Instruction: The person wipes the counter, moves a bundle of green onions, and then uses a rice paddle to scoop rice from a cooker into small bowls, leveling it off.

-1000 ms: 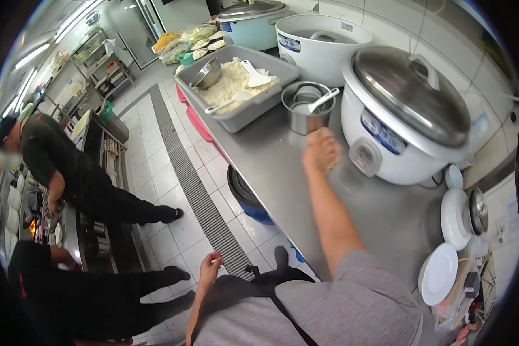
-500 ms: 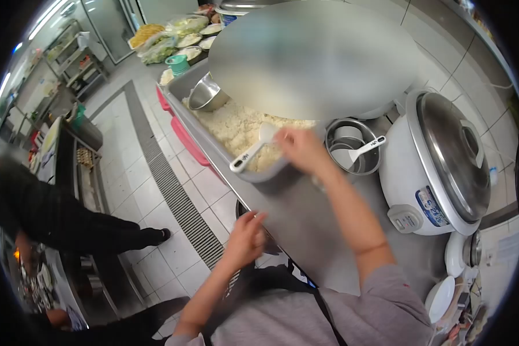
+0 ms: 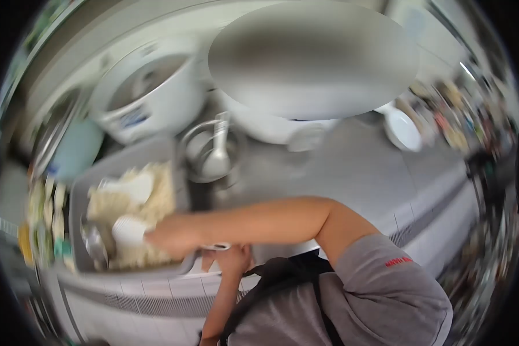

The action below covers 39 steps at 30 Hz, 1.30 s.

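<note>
My right hand (image 3: 176, 235) is over the near right side of a grey bin (image 3: 181, 167) of cooked rice (image 3: 106, 205). Though smeared by motion, it appears closed around a white rice paddle (image 3: 130, 229), whose ridged blade points left over the rice; a white handle end shows below my forearm. My left hand (image 3: 233, 260) is just outside the bin's near right corner, fingers apart, holding nothing visible. Another white paddle (image 3: 135, 187) lies on the rice farther back. A metal scoop or bowl (image 3: 95, 245) is at the bin's left side.
Behind the bin, a metal pot (image 3: 190, 167) holds a white paddle (image 3: 218, 158). A large white rice cooker (image 3: 176, 101) stands farther back. A blurred oval hides much of another white cooker (image 3: 259, 124). A white bowl (image 3: 403, 130) sits at the right of the steel counter (image 3: 340, 167).
My view has swung right, so the bin now appears lower left. My right hand has moved in over the rice and appears to have taken hold of the paddle. My left hand is nearer the bin.
</note>
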{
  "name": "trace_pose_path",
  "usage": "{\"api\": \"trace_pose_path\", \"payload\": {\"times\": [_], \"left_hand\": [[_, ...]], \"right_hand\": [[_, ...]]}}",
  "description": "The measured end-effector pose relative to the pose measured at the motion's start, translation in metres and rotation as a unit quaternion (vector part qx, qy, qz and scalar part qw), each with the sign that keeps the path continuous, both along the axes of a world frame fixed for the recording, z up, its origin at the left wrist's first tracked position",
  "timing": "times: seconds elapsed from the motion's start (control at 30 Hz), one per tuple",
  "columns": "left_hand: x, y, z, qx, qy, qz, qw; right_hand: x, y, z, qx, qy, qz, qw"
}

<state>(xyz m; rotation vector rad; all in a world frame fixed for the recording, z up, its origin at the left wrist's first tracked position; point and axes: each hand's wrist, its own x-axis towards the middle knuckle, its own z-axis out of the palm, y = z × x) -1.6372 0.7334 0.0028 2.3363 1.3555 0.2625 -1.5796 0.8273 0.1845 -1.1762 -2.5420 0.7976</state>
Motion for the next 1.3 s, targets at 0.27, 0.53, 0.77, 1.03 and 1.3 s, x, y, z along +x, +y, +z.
{"api": "trace_pose_path", "payload": {"times": [0.27,0.53,0.77,1.03,1.3], "left_hand": [[0.117,-0.046,0.022,0.144,-0.084,-0.268,0.949],[0.313,-0.162,-0.002,0.189,-0.107,-0.405,0.888],[0.532,-0.302,-0.003,0.195,-0.124,-0.470,0.852],[0.751,-0.383,-0.012,0.155,-0.147,-0.512,0.832],[0.974,-0.429,-0.037,0.238,-0.092,-0.516,0.817]], "right_hand": [[0.143,-0.159,-0.050,-0.031,0.126,-0.178,0.975],[0.346,-0.460,-0.055,-0.050,0.349,-0.566,0.745],[0.468,-0.620,-0.064,0.075,0.559,-0.661,0.495],[0.583,-0.710,-0.107,0.121,0.608,-0.706,0.342],[0.757,-0.768,-0.088,0.155,0.551,-0.774,0.270]]}}
